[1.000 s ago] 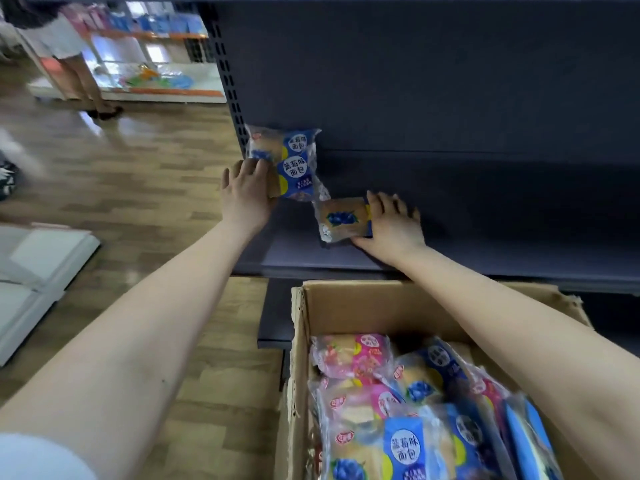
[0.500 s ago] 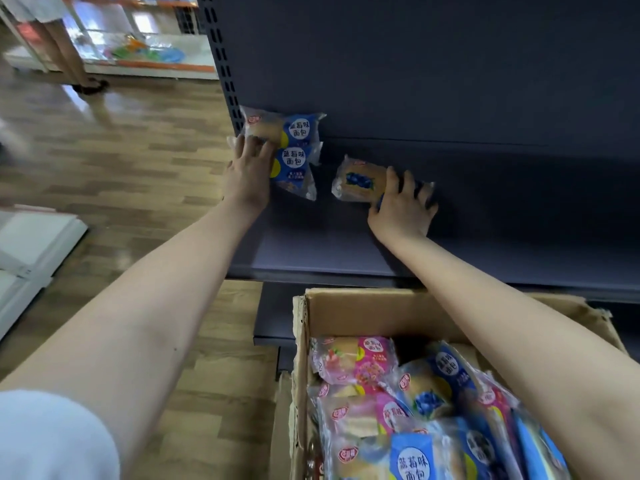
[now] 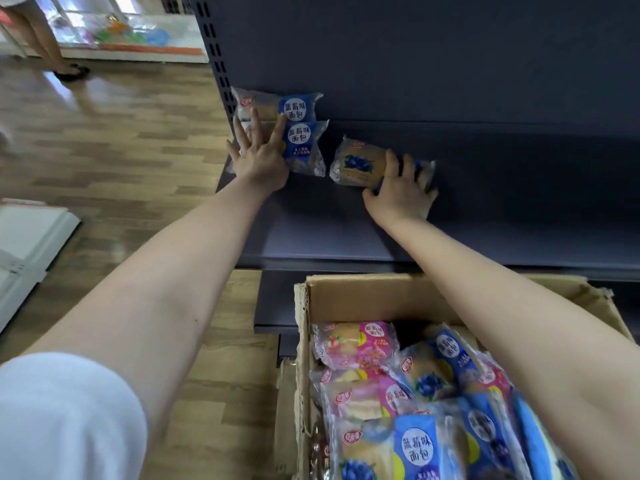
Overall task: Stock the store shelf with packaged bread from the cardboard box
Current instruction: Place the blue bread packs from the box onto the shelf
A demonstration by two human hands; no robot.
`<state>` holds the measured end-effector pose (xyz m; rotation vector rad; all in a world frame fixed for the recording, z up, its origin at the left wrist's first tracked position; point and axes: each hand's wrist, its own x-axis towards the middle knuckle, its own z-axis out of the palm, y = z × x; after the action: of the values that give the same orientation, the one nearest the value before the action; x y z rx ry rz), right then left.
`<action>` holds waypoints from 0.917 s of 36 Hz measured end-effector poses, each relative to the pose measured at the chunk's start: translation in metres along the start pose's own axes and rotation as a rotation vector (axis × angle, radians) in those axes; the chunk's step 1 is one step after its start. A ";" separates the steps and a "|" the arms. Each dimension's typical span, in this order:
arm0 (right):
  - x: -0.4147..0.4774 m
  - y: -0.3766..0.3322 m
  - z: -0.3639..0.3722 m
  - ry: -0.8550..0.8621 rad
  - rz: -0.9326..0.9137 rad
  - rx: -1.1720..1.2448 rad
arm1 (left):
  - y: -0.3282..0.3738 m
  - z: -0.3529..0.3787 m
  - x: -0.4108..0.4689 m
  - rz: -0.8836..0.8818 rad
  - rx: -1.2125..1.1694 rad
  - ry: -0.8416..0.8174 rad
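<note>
Two blue-labelled bread packs stand stacked against the back left corner of the dark shelf. My left hand presses on them with straight, spread fingers. To their right a third blue bread pack lies on the shelf, and my right hand grips its right end with curled fingers. Below, the open cardboard box holds several pink and blue bread packs; my right forearm crosses over it.
A perforated shelf upright marks the shelf's left end. A lower shelf juts out behind the box. White boards lie on the wooden floor at left. A person's legs stand at the far left.
My right hand has carried its bread pack from the shelf's front deeper in, beside the stack. My left hand's fingers have spread out flat over the two stacked packs.
</note>
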<state>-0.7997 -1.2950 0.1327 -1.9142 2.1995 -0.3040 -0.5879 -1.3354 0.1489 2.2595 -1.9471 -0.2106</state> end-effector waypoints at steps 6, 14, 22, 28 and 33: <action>-0.004 -0.004 -0.004 -0.019 0.009 0.000 | -0.001 0.001 -0.002 -0.073 0.117 0.028; -0.019 -0.003 -0.006 -0.030 -0.023 0.001 | -0.013 -0.006 -0.013 -0.157 0.101 0.046; -0.033 -0.003 -0.023 -0.063 -0.091 -0.014 | -0.006 -0.013 -0.051 -0.166 0.075 0.058; -0.048 -0.005 -0.036 -0.190 -0.150 -0.075 | -0.005 -0.019 -0.089 -0.233 0.094 -0.049; -0.065 -0.003 -0.043 -0.225 -0.133 -0.055 | -0.001 -0.033 -0.119 -0.274 0.090 -0.047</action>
<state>-0.8007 -1.2300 0.1765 -2.0178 1.9610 -0.0455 -0.5980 -1.2169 0.1819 2.5998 -1.6928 -0.2127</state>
